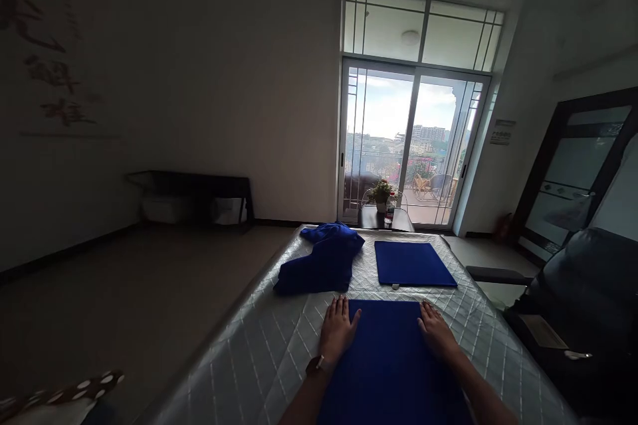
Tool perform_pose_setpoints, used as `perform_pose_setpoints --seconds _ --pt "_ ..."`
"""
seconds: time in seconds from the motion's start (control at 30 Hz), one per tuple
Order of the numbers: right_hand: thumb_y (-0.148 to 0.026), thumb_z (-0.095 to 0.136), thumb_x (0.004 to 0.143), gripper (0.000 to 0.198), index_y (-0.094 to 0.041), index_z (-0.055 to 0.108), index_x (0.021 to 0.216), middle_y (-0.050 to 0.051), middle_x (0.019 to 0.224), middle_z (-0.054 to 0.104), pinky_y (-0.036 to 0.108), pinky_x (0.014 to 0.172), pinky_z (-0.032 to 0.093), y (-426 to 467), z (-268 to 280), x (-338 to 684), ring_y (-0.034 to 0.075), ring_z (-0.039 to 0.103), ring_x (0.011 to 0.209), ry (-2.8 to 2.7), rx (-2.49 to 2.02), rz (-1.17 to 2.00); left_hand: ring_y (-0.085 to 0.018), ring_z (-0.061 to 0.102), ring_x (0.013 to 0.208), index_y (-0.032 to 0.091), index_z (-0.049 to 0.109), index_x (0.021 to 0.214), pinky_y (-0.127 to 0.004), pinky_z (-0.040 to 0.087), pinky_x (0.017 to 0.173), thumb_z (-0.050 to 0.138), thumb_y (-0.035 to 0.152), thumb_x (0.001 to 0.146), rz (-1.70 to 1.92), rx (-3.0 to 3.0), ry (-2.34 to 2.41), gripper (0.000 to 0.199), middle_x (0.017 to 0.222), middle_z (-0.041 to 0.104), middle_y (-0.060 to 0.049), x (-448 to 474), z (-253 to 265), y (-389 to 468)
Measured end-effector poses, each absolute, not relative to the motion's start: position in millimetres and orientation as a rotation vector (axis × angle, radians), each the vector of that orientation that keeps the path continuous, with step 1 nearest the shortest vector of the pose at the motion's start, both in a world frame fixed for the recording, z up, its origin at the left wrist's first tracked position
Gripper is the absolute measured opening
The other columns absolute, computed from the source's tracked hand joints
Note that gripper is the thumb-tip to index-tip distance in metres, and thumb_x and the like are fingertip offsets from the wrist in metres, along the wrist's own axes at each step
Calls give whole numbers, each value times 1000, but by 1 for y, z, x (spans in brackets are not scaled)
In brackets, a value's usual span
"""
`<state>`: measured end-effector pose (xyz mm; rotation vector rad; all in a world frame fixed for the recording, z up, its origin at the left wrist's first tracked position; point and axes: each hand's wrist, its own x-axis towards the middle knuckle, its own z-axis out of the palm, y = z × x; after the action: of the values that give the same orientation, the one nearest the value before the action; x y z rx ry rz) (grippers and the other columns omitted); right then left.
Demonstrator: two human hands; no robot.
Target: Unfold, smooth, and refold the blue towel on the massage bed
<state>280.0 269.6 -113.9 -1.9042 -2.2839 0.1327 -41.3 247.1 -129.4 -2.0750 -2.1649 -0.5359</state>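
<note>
Nearest the camera, a smooth, flat blue cloth (386,365) lies on a silver quilted cover (254,339), running out of view at the bottom between the person's forearms. The left hand (339,327) rests palm down at this flat cloth's left edge near its far corner, fingers straight and together, thumb spread toward the blue. The right hand (435,327) lies at the opposite far corner, likewise extended, its thumb against the cloth's right edge; neither hand is closed round anything. A dark band (315,365) circles the left wrist.

Just beyond the flat cloth, slightly to its right, lies a folded blue piece (413,264) with a small pale tag (395,286) at its near edge. Beyond the flat cloth to the left sits a rumpled blue garment (323,265).

Farther past the flat cloth, a small dark table (369,219) carries a potted plant (381,194) and a bottle (389,209), before sliding glass doors (379,119). Well to its right is a dark chair (588,279); well to its left, a low dark bench (199,186).
</note>
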Motion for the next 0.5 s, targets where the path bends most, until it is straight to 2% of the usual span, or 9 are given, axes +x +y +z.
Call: perform_pose_setpoints --seconds 0.33,0.5 --pt "-43 20 101 69 -8 30 160 12 167 29 41 127 19 258 -121 277 21 21 156 -2251 -1882 121 -33 41 148 6 50 149 -48 34 121 28 59 103 -555 -2070 -2100 74 157 47 -21 -43 -136 251" --pt "-43 22 101 69 -6 31 159 12 167 29 39 127 17 254 -115 276 21 19 157 -2227 -1882 150 -38 42 147 8 51 150 -55 35 119 31 58 103 -440 -2048 -2179 72 157 48 -21 -41 -128 256"
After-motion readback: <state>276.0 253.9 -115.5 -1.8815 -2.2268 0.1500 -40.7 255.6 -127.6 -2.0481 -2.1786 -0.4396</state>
